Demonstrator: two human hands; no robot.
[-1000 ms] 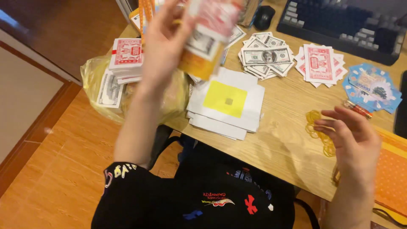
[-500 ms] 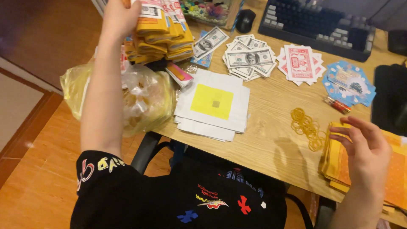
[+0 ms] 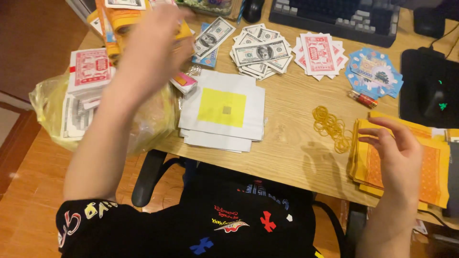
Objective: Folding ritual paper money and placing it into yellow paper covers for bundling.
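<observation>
Left hand (image 3: 153, 48) raised at about ten o'clock of the desk, blurred, fingers seemingly closed on an orange-and-yellow paper bundle (image 3: 114, 21) topped with banknote-style sheets; grip not sharply readable through the blur. Half a second ago held higher and farther left; now lowered toward the desk, above the yellow plastic bag (image 3: 52, 110) hanging over the ten-o'clock edge. A second ago the same bundle tilted up near the face.

Right hand (image 3: 399, 157) at four o'clock, fingers spread and loosely curled, closed on nothing, hovering over the orange paper stack (image 3: 430, 167). Earlier farther in from the edge, near the rubber bands (image 3: 330, 126); now shifted out above the stack, bands left lying at three o'clock of centre.

White sheets with a yellow square (image 3: 222, 107) at centre. Fans of play banknotes (image 3: 260, 52) at twelve, red-and-white notes (image 3: 322, 52) at one, blue round cards (image 3: 375, 74) at two. Keyboard (image 3: 334, 16) along the far edge.

Judged: bundle being set down left, next stack about to be picked up right.
</observation>
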